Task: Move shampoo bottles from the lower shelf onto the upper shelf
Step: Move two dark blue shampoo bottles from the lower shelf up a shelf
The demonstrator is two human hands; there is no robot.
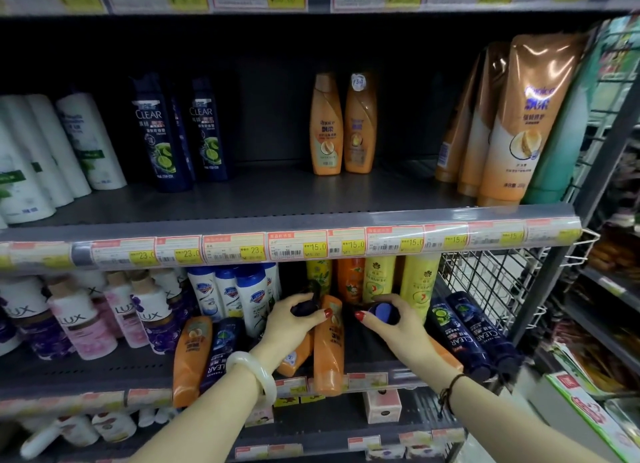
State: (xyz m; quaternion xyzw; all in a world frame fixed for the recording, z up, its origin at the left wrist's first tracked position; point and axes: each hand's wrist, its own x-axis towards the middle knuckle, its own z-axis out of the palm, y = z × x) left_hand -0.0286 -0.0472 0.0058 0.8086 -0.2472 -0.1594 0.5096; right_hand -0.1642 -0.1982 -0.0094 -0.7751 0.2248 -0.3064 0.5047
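On the lower shelf (104,369), the left hand (291,319) curls round a dark navy plastic bottle's cap (304,307); the right hand (391,320) clasps another's blue cap end (384,313) — both likely rigid, light, slick, better gripped mid-body. The upper shelf (277,199) has bare space at twelve o'clock, beside two upright orange bottles (341,125).

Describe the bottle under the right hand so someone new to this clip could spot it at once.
On the lower shelf, right of the lying orange bottles, the right hand grips a dark bottle. Only its round blue-purple end shows, unlike the dark blue Clear bottles lying label-up beside it.
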